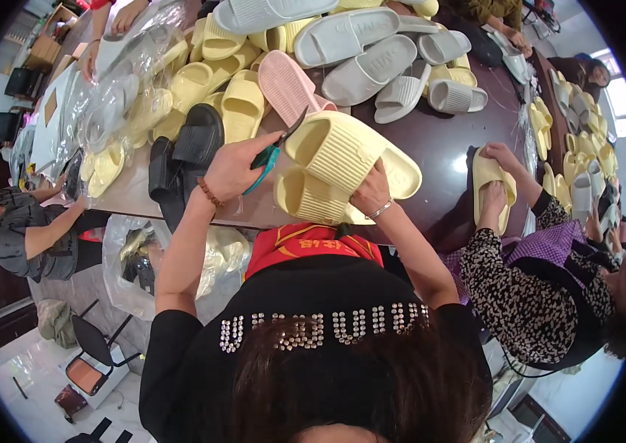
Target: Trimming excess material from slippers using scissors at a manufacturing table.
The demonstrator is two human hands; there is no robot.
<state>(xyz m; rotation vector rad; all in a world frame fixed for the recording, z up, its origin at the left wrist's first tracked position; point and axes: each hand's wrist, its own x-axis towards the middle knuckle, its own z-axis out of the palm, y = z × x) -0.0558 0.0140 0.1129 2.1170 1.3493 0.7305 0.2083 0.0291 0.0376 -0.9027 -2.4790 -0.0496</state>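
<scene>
My left hand (pixel 232 168) is closed around the teal handle of a small cutting tool (pixel 269 157) with a dark, curved blade. The blade points up beside the toe of a yellow slide slipper (pixel 342 153). With my right hand (pixel 373 193) I grip that slipper and a second yellow slipper (pixel 304 198) below it, both at the table's near edge. Part of my right fingers is hidden inside the slippers. A pink slipper (pixel 283 83) lies just beyond them. Black slippers (pixel 198 139) sit left of my left hand.
Grey slippers (pixel 372 70) and more yellow slippers (pixel 241 111) heap across the dark table (pixel 431 151). Clear plastic bags (pixel 114 111) cover slippers at left. At right a co-worker's hands (pixel 496 193) hold a yellow slipper (pixel 484 173); another person (pixel 40 229) sits at left.
</scene>
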